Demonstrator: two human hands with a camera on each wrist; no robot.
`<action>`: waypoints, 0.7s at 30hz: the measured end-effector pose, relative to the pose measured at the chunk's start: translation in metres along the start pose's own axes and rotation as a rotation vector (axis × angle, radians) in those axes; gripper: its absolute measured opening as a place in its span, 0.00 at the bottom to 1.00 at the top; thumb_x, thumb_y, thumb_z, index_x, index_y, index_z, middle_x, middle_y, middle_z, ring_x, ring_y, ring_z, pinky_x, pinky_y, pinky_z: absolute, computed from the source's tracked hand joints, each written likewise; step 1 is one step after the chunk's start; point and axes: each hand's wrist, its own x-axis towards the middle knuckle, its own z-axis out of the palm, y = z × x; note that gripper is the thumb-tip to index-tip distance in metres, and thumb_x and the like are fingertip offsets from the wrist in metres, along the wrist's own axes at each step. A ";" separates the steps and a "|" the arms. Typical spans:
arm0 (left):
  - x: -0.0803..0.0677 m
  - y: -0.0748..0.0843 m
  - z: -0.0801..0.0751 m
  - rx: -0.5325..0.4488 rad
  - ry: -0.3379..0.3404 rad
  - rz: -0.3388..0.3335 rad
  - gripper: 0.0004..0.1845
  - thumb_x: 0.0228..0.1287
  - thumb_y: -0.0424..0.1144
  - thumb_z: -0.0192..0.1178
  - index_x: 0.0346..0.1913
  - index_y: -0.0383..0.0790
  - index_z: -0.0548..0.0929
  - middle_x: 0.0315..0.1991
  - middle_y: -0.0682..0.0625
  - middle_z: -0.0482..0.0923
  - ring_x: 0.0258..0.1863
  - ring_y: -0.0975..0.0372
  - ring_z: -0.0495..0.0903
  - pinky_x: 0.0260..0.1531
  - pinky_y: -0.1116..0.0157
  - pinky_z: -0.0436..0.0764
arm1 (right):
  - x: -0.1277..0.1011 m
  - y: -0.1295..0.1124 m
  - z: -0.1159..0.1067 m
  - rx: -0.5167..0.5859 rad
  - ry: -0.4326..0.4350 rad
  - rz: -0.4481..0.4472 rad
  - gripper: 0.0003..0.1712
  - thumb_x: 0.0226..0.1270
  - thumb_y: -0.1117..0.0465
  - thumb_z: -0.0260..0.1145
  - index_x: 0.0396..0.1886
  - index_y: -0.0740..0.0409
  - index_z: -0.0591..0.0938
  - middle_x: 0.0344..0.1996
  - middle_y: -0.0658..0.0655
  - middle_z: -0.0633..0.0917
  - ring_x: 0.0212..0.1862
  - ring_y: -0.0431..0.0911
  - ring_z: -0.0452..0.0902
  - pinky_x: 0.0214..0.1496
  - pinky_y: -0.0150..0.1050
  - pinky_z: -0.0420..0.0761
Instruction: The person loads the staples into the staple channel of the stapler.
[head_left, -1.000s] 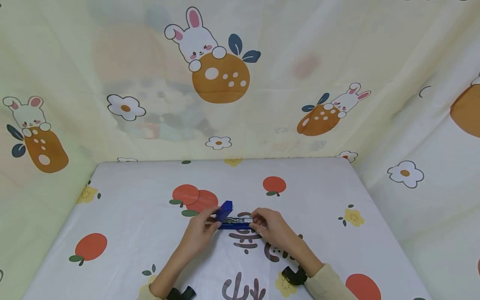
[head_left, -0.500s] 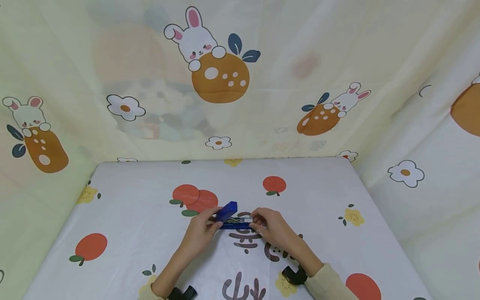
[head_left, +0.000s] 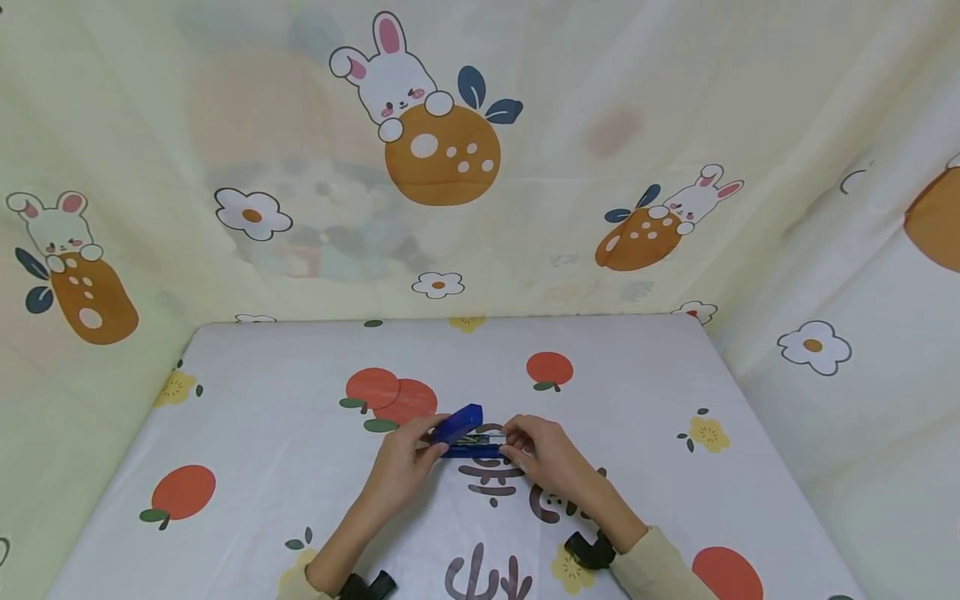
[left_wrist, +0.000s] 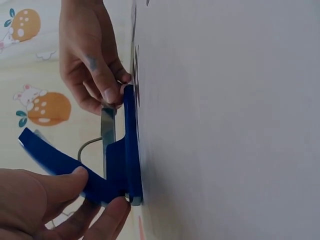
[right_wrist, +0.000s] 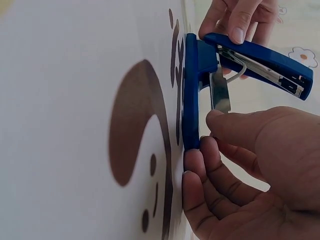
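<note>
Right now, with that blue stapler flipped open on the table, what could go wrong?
The right hand has fingertips at the silver metal staple channel of the blue plastic stapler. If the raised blue lid, held by the left hand, drops, it might pinch them. The base could also slide on the smooth printed tablecloth.

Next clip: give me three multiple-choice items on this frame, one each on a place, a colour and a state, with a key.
1. Where does the stapler rest?
A. on the printed tablecloth
B. in a drawer
C. on the floor

2. What colour is the stapler?
A. red
B. blue
C. green

3. How does the stapler's top arm stand?
A. pressed shut
B. detached
C. swung up, open

Key: 1 A, its base lies flat on the cloth between the left hand and the right hand; 2 B, every view shows blue; 3 C, the metal magazine is exposed.
</note>
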 end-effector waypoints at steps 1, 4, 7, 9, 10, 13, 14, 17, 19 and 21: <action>0.000 0.000 0.000 -0.001 0.001 -0.003 0.22 0.63 0.33 0.65 0.61 0.45 0.79 0.55 0.46 0.83 0.47 0.59 0.84 0.45 0.64 0.87 | 0.000 0.000 0.000 0.002 -0.002 -0.001 0.13 0.63 0.57 0.70 0.47 0.52 0.82 0.32 0.41 0.81 0.34 0.35 0.74 0.38 0.26 0.80; 0.000 0.001 0.000 0.003 0.004 -0.007 0.23 0.62 0.33 0.65 0.61 0.46 0.80 0.55 0.47 0.82 0.48 0.58 0.84 0.46 0.64 0.87 | 0.000 0.001 0.000 0.010 -0.005 -0.007 0.13 0.63 0.58 0.70 0.47 0.52 0.82 0.32 0.41 0.81 0.34 0.36 0.74 0.38 0.26 0.80; 0.000 0.002 0.000 0.009 0.004 -0.010 0.23 0.62 0.34 0.66 0.61 0.44 0.80 0.56 0.46 0.82 0.50 0.57 0.84 0.47 0.63 0.87 | 0.001 0.000 -0.001 0.016 -0.004 -0.008 0.13 0.63 0.58 0.70 0.47 0.52 0.82 0.32 0.41 0.81 0.34 0.36 0.74 0.38 0.26 0.80; 0.000 0.002 0.000 0.016 0.004 -0.006 0.23 0.62 0.34 0.66 0.61 0.42 0.80 0.56 0.45 0.82 0.51 0.56 0.84 0.47 0.62 0.87 | 0.001 0.000 -0.001 0.019 -0.003 -0.011 0.13 0.63 0.58 0.70 0.46 0.52 0.82 0.32 0.41 0.81 0.34 0.36 0.74 0.38 0.27 0.80; 0.000 0.002 0.000 0.021 0.004 -0.006 0.23 0.61 0.34 0.66 0.61 0.42 0.80 0.56 0.45 0.82 0.52 0.55 0.84 0.47 0.62 0.86 | 0.001 0.000 -0.001 0.019 -0.003 -0.012 0.13 0.63 0.58 0.70 0.46 0.52 0.82 0.32 0.41 0.81 0.34 0.36 0.74 0.38 0.27 0.80; 0.001 0.002 0.001 0.033 0.001 -0.021 0.23 0.61 0.35 0.67 0.60 0.42 0.81 0.56 0.45 0.82 0.53 0.55 0.84 0.47 0.63 0.86 | 0.000 0.000 -0.001 0.023 -0.003 -0.014 0.12 0.63 0.58 0.70 0.46 0.51 0.82 0.32 0.42 0.81 0.34 0.36 0.74 0.38 0.27 0.81; 0.001 0.002 0.001 0.039 0.000 -0.026 0.23 0.61 0.35 0.67 0.60 0.43 0.81 0.56 0.46 0.82 0.53 0.56 0.84 0.47 0.63 0.86 | 0.000 0.000 -0.001 0.023 -0.003 -0.014 0.12 0.63 0.58 0.70 0.46 0.51 0.82 0.32 0.42 0.81 0.34 0.36 0.74 0.38 0.27 0.80; 0.001 0.003 0.002 0.055 -0.005 -0.043 0.23 0.61 0.36 0.67 0.60 0.46 0.81 0.56 0.47 0.82 0.53 0.57 0.84 0.47 0.64 0.86 | 0.000 0.000 -0.001 0.023 -0.002 -0.015 0.12 0.63 0.58 0.70 0.46 0.50 0.82 0.32 0.42 0.81 0.34 0.36 0.74 0.37 0.27 0.80; 0.002 0.003 0.002 0.063 -0.003 -0.041 0.22 0.61 0.36 0.67 0.60 0.46 0.81 0.56 0.46 0.83 0.53 0.56 0.84 0.47 0.64 0.86 | 0.000 0.000 -0.001 0.021 -0.002 -0.015 0.12 0.63 0.58 0.70 0.46 0.50 0.82 0.32 0.42 0.81 0.34 0.36 0.74 0.37 0.27 0.80; 0.002 0.005 0.002 0.065 0.001 -0.040 0.22 0.61 0.36 0.67 0.59 0.45 0.82 0.56 0.46 0.83 0.53 0.56 0.84 0.47 0.63 0.87 | 0.000 0.000 -0.001 0.022 -0.002 -0.016 0.12 0.63 0.58 0.70 0.46 0.50 0.82 0.33 0.42 0.81 0.34 0.36 0.74 0.37 0.27 0.80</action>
